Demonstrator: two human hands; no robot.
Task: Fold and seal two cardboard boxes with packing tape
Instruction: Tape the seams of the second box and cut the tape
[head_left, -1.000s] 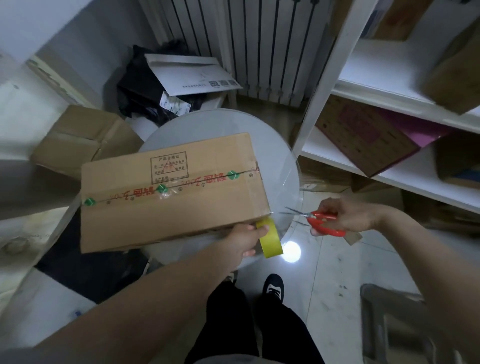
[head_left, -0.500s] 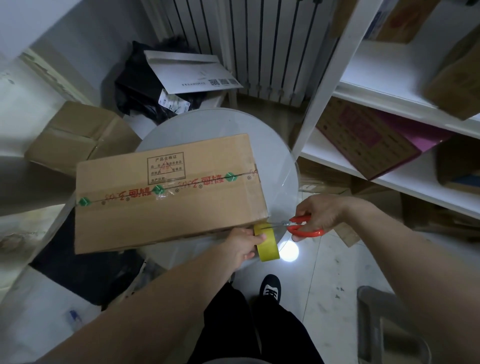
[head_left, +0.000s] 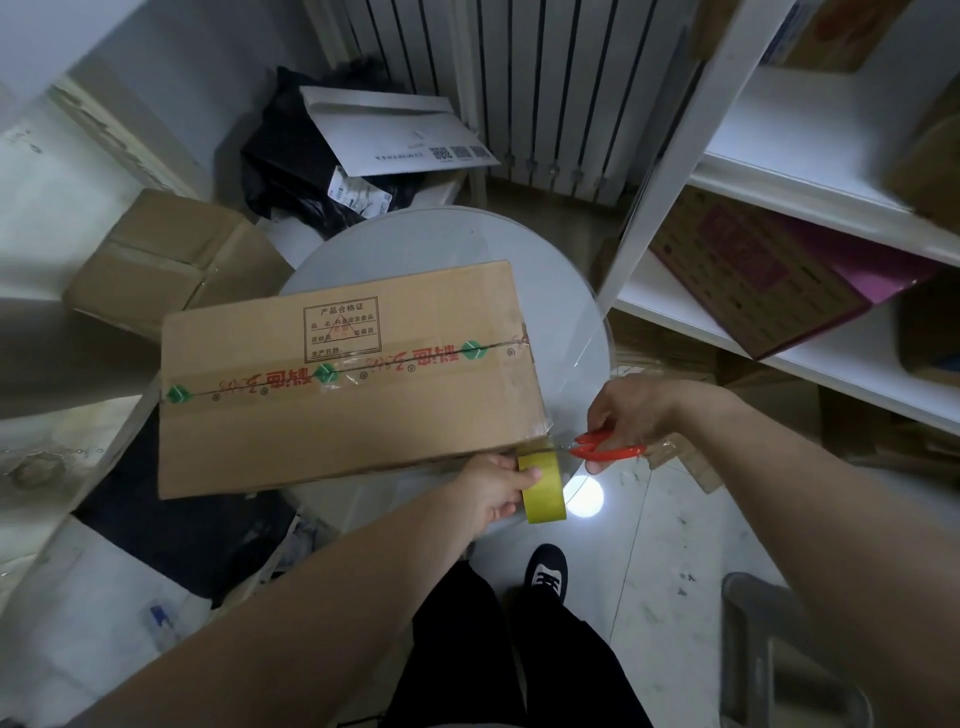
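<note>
On round glass table (head_left: 561, 291): closed brown rectangular cardboard box (head_left: 343, 395), stiff, probably light; best steadied by edges. Left hand (head_left: 493, 488) clamped round yellow packing-tape roll (head_left: 544, 488) at near right corner. Right hand (head_left: 639, 410) gripping red-handled scissors (head_left: 605, 451), blades seemingly at the thin, sticky strip.

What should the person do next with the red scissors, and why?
Probably squeeze the scissors shut to snip the tape. The left hand holds the yellow tape roll right at the near corner of the box. The right hand points the blades at the spot between roll and box, so the tape looks ready to cut.
</note>
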